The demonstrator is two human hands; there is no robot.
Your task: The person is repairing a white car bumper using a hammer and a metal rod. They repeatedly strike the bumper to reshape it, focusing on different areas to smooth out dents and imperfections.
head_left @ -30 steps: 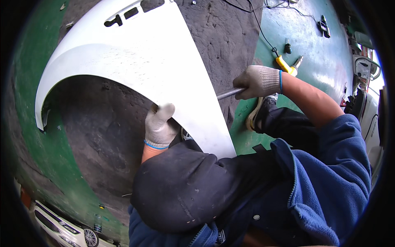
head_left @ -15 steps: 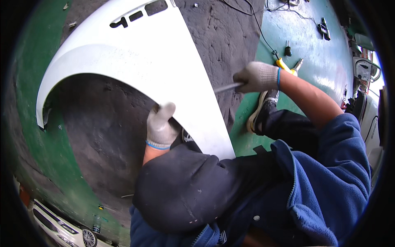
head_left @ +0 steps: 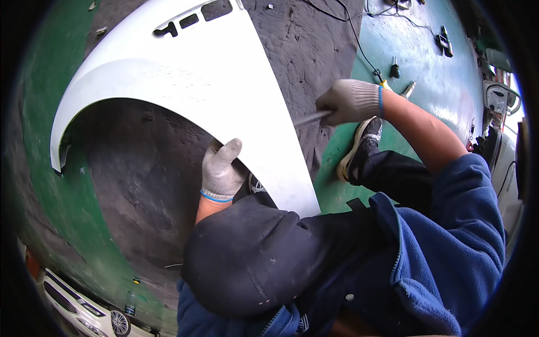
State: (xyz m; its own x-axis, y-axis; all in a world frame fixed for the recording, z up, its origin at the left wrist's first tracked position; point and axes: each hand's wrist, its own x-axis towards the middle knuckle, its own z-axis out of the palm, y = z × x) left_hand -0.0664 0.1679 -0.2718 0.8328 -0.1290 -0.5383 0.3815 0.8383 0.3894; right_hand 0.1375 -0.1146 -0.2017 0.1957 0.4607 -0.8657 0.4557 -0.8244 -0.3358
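Risk of slip & scratch: right hand (head_left: 351, 101) clenched on thin metal tool (head_left: 311, 118), tip at white fender (head_left: 185, 84) edge, centre-right of frame, w/ left hand (head_left: 220, 171) gripping wheel-arch rim at centre, panel loose on floor (head_left: 314, 45), could shift under push.

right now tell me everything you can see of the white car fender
The white car fender is a glossy painted panel with a curved wheel-arch cutout and dark slots near its top edge. It lies on a worn grey and green floor. The gloved left hand grips its arch edge; a thin metal tool in the right hand meets its right edge.
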